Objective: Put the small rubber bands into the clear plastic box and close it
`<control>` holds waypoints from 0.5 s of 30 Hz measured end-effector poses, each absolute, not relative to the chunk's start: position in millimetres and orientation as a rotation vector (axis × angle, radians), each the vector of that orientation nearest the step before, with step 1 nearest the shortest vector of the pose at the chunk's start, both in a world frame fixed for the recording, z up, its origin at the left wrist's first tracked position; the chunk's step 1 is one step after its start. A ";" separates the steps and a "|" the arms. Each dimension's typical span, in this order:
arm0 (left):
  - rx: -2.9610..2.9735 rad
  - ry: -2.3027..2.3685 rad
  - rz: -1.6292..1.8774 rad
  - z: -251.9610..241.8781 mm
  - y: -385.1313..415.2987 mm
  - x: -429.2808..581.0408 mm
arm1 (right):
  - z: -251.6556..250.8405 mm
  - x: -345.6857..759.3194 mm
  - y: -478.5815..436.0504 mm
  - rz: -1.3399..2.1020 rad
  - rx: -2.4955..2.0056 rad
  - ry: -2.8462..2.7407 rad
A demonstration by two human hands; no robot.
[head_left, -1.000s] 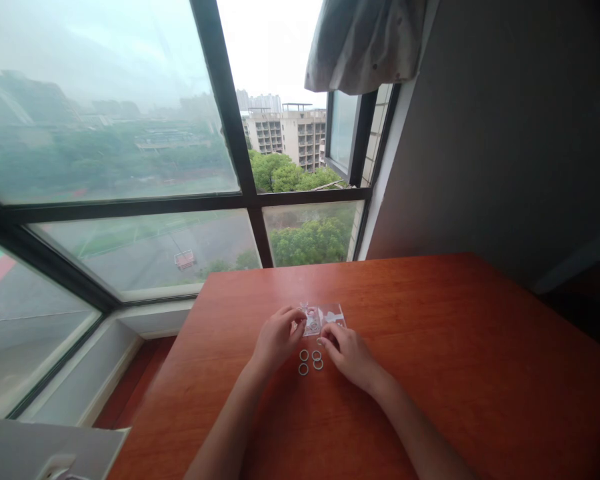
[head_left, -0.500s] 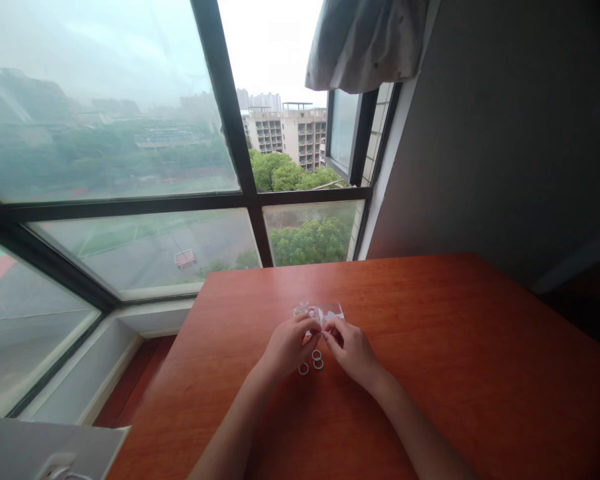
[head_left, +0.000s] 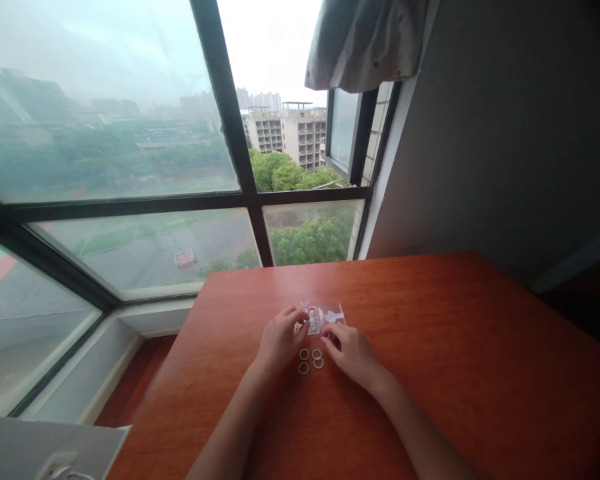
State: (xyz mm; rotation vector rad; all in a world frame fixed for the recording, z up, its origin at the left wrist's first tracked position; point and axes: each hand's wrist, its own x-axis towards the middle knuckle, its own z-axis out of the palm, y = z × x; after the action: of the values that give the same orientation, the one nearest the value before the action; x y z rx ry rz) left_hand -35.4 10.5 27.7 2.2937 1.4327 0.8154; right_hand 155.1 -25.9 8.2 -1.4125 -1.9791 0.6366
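A small clear plastic box (head_left: 313, 328) lies on the table, its transparent lid (head_left: 333, 316) folded out to the right. Ring-shaped pieces show inside the box. My left hand (head_left: 281, 338) is at the box's left side, thumb and forefinger brought together; what they hold, if anything, is too small to make out. By the lid's near edge, my right hand (head_left: 349, 347) has its fingers curled and the tips closed, with any held item hidden. Between the hands, several small pale rings (head_left: 304, 368) lie on the table in two columns, the right pair overlapping.
The reddish-brown wooden table (head_left: 430, 320) extends to both sides. Beyond its far edge stands a dark-framed window (head_left: 310, 195) with a grey curtain (head_left: 365, 47) above. A dark wall (head_left: 505, 147) rises on the right, and a white surface (head_left: 55, 447) is at lower left.
My hands, which met over the box's near edge, have parted. The left hand has moved slightly left and the right slightly right, uncovering more of the box and another ring on the table.
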 end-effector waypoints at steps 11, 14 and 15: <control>2.298 1.434 0.793 31.1 11.5 -39.0 | 16.2 155.9 -29.9 0.700 -1.441 -2.110; 2.290 1.447 0.800 31.6 12.1 -40.1 | 15.4 156.6 -30.8 0.736 -1.420 -2.157; 2.287 1.452 0.802 31.9 12.2 -40.6 | 15.1 156.8 -31.1 0.740 -1.422 -2.170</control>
State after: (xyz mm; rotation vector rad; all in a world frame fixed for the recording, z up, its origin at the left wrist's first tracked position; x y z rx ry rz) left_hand -40.6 12.2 31.9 2.2871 1.4522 0.8023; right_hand 156.8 -31.1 15.1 -1.4220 -2.1699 0.7397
